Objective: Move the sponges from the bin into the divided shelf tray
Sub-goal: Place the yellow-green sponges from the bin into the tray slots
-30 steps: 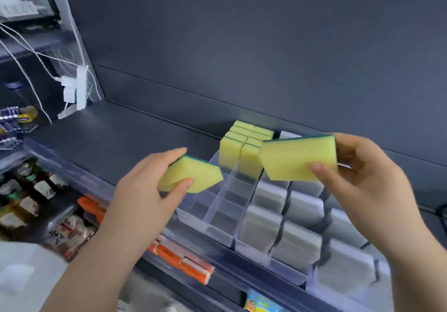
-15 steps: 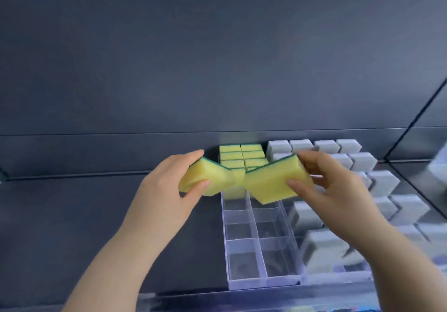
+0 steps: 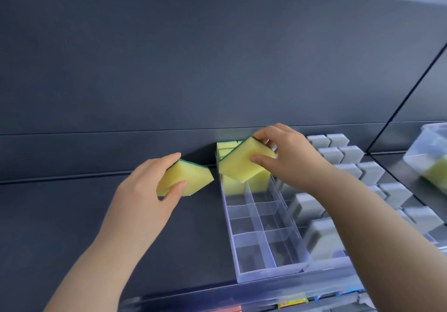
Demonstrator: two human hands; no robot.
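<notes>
**Dark shelf, a sponge in each hand**

Dark grey shelf board [image 3: 60,227], smooth and matt, runs under a flat back panel [image 3: 193,57] of the same colour. On it stands the divided tray [image 3: 268,271], a long box of clear hard plastic. Thin clear walls split it into two rows of square cells. The cells at its far end, against the back panel, hold upright yellow sponges [image 3: 258,183]. The nearer cells show only bare plastic.

The left hand [image 3: 142,190] is curled round the first sponge [image 3: 191,178], thumb under the soft yellow foam and fingers over the top. A thin green scouring layer shows along the upper edge. This block is held tilted above the bare shelf, just left of the tray and apart from it.

The right hand [image 3: 290,156] pinches the second sponge [image 3: 242,164], thumb on the near face and fingers over the far end. This rectangular block, with a green strip on its upper left edge, tilts over the far end of the tray in front of the stored sponges. Whether it touches them I cannot tell.

Just right of the tray, grey sponges [image 3: 350,154] stand in stepped rows. Farther right sits the bin [image 3: 430,147], clear plastic and blurred, with something yellow inside. A clear rail [image 3: 217,294] lines the shelf's front edge.
</notes>
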